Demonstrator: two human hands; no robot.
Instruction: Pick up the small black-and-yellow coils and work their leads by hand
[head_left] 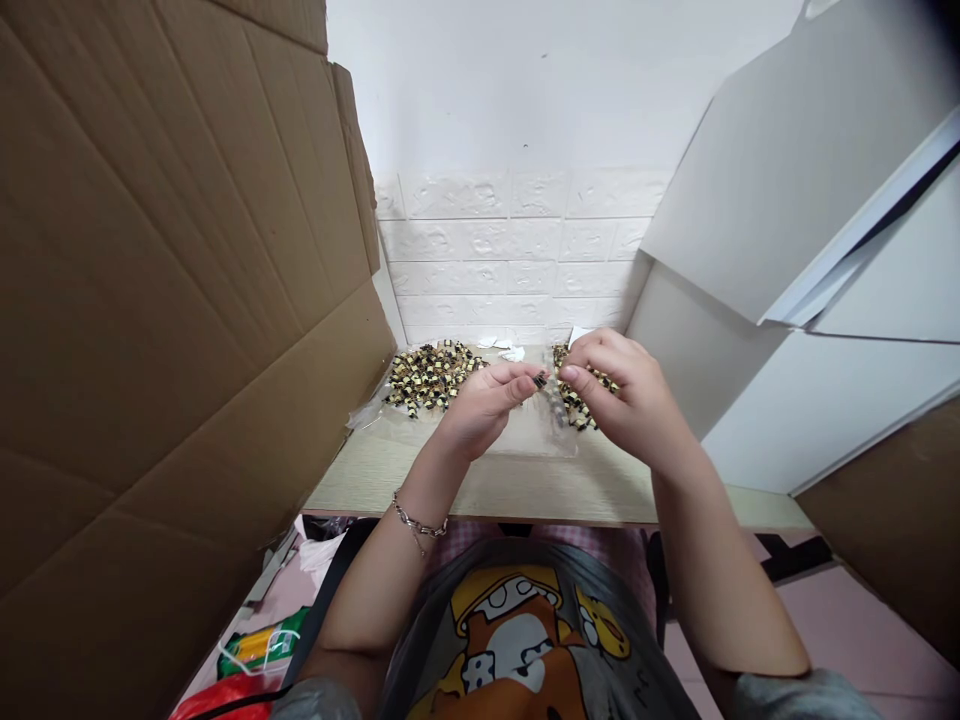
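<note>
My left hand (486, 402) is closed, thumb against fingers, on a small dark part with pins (540, 380) that looks like an electronic component. Close by on the right, my right hand (622, 398) has thumb and forefinger pinched together near that part; whatever sits between its fingertips is too small to make out. A pile of small yellow and black components (431, 375) lies to the left, beyond my left hand. Another pile of similar components (577, 405) is partly covered by my right hand. Clear plastic bags (536, 435) lie beneath the hands.
The narrow wooden tabletop (480, 490) ends at my lap. A tall cardboard sheet (172, 250) closes off the left, and white panels (750, 200) stand on the right. White paper scraps (510, 352) lie at the back by the brick-patterned wall (480, 240).
</note>
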